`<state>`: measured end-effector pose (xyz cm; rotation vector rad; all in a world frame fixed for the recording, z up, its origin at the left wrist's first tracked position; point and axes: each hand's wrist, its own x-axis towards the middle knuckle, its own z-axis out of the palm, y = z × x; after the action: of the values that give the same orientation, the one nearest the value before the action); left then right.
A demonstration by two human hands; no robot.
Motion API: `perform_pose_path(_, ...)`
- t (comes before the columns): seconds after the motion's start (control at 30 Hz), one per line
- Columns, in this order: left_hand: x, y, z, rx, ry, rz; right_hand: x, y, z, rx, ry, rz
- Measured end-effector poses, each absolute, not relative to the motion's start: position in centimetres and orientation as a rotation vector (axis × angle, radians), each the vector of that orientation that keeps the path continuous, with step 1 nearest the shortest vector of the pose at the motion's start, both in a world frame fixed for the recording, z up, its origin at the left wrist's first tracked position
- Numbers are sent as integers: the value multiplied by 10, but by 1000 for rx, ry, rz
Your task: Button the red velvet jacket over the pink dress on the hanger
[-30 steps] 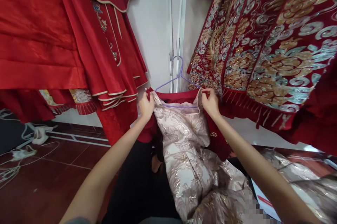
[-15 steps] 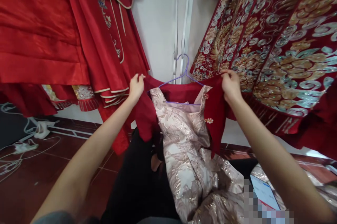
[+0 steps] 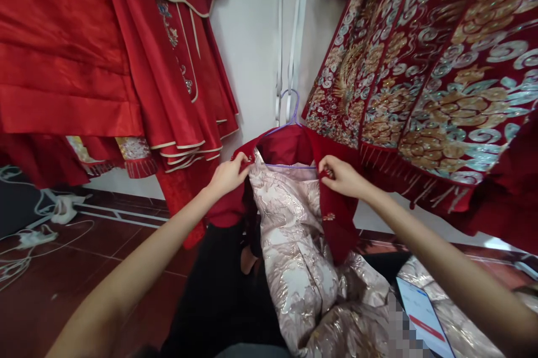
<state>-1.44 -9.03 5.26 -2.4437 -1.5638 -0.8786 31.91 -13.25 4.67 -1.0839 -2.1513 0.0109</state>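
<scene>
A dark red jacket (image 3: 340, 218) with gold ornate fasteners sits over a purple hanger (image 3: 291, 114), around the shoulders of a pale pink-gold brocade dress (image 3: 290, 223). My left hand (image 3: 230, 176) is closed, pinching the jacket's front edge on the left side. On the opposite front edge, my right hand (image 3: 341, 175) pinches the jacket close to a fastener. Between the two hands the jacket front is parted, showing the dress's neckline and the hanger's bar. The dress runs down over my lap.
Red garments (image 3: 168, 66) hang at the left, and embroidered red skirts (image 3: 420, 78) hang at the right. A phone (image 3: 422, 313) lies on brocade fabric at the lower right. White cables and a power strip (image 3: 37, 237) are on the tiled floor at the left.
Both hands have come down and inward from the jacket's outer shoulders to its front edges. The jacket now lies over the hanger's shoulders instead of being stretched out behind it.
</scene>
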Motion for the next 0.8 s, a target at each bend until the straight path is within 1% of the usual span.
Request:
perform_pose_path(0.07, 7, -84, 44, -2525, -1613, -889, 292, -121, 34, -996, -2178, 61)
perform_pose_path(0.1, 21, -82, 38, -2533, -1664, -989, 278, -117, 30, -967, -2180, 81)
perform_pose_path(0.17, 48, -81, 26, -2640, -1594, -1164, 251, -113, 25, -920, -2149, 117)
perform_pose_path(0.23, 69, -85, 13, -2778, -1494, -1219, 235, -115, 24, -883, -2099, 193)
perform_pose_path(0.37, 80, -96, 2, -2794, -1367, -1360, 237, -126, 22, -809, -1962, 592)
perform_pose_path(0.43, 76, -102, 3, -2720, -1320, -1412, 247, -129, 21, -809, -1876, 687)
perform_pose_path(0.63, 67, -102, 1, -2702, -1338, -1609, 262, -129, 23, -881, -1723, 611)
perform_pose_path(0.73, 66, -96, -6, -2762, -1375, -1742, 258, -133, 26, -903, -1776, 533)
perform_pose_path(0.8, 67, -94, -6, -2798, -1348, -1766, 253, -136, 28, -919, -1837, 441)
